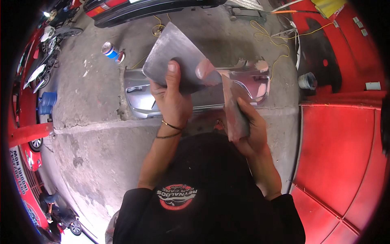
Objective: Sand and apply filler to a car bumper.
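Note:
My left hand [170, 91] is closed on a flat grey metal plate [174, 46], its thumb lying over the top face. A smooth lump of pink body filler [206, 71] sits near the plate's right corner. In my right hand [255, 126] is a wide, flat putty spreader [236, 112], smeared with pink along its face and edge. The spreader's tip is by the plate's right corner; whether they touch, I cannot tell. Beneath both hands a silver car bumper [142, 95] lies on the concrete floor, with pink filler patches toward its right end. The plate and hands hide its middle.
Left of the bumper stand a blue and white can [109, 49] and a small red tin [120, 57]. A dark car's rear [150, 12] is at the far side. A yellow cord [286, 46] and a bucket [307, 81] lie right, near red panels [333, 142]. Motorcycles [44, 61] line the left.

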Demonstrator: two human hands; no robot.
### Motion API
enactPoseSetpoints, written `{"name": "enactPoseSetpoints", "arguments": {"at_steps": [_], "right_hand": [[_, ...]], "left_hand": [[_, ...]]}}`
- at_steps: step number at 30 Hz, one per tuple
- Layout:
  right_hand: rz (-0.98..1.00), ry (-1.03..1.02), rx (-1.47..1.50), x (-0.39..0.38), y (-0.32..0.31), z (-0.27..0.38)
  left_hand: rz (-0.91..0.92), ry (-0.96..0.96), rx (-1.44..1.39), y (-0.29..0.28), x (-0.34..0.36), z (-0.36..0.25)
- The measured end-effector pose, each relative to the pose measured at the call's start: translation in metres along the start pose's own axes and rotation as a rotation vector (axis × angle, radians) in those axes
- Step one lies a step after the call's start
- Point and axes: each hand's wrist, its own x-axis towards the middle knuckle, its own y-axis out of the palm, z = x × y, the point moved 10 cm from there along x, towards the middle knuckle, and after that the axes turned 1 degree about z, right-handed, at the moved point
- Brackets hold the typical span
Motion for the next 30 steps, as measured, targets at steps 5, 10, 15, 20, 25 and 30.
{"name": "enactPoseSetpoints", "arguments": {"at_steps": [5,10,15,20,25,30], "right_hand": [[-0.084,-0.181,-0.047,0.047,-0.058,0.033],[-0.34,-0.395,-0.486,0.014,-0.05,0.073],[0.05,-0.786,-1.249,-0.032,0.025,0.058],[0.236,-0.985,-1.35,-0.036,0.039,0.04],[0.305,-1.054,-1.476,-0.024,0.031,0.033],[0.265,-0.91,-1.697,-0.013,0.029,0.037]], "left_hand": [[-0.02,-0.156,0.026,0.017,-0.033,0.022],[-0.009,-0.33,0.003,0.004,-0.051,0.031],[-0.093,-0.461,0.006,-0.007,-0.059,0.06],[-0.117,-0.497,0.072,-0.012,-0.063,0.054],[-0.142,-0.463,0.037,-0.014,-0.051,0.018],[-0.116,-0.418,0.028,0.002,-0.029,-0.022]]}}
